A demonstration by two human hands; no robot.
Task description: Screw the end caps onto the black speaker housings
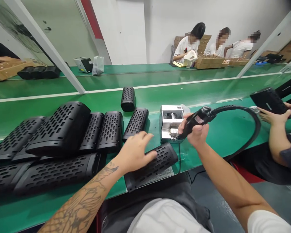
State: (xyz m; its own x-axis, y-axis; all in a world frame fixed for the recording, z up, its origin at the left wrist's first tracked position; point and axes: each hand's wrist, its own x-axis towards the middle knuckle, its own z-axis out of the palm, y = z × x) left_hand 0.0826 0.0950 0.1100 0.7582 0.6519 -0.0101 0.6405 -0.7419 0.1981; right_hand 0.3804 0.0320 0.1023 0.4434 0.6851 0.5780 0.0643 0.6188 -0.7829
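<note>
My right hand (197, 131) grips a black electric screwdriver (196, 120), its thick cable curving off to the right. The tool's lower end points down at a white screw feeder box (172, 124) on the green bench; whether they touch I cannot tell. My left hand (135, 150) is open, thumb and fingers apart, over a black slotted housing (157, 161) that lies at the bench's front edge. I cannot tell if the hand touches it. Another black slotted housing (137, 123) lies just beyond my left fingers.
Several similar black housings are piled at left, a large one (60, 129) on top. One (128, 98) stands farther back on the green belt (150, 92). At right, a co-worker's hands (276, 116) hold a black case (269, 100). A slanted metal post (48, 45) rises at left.
</note>
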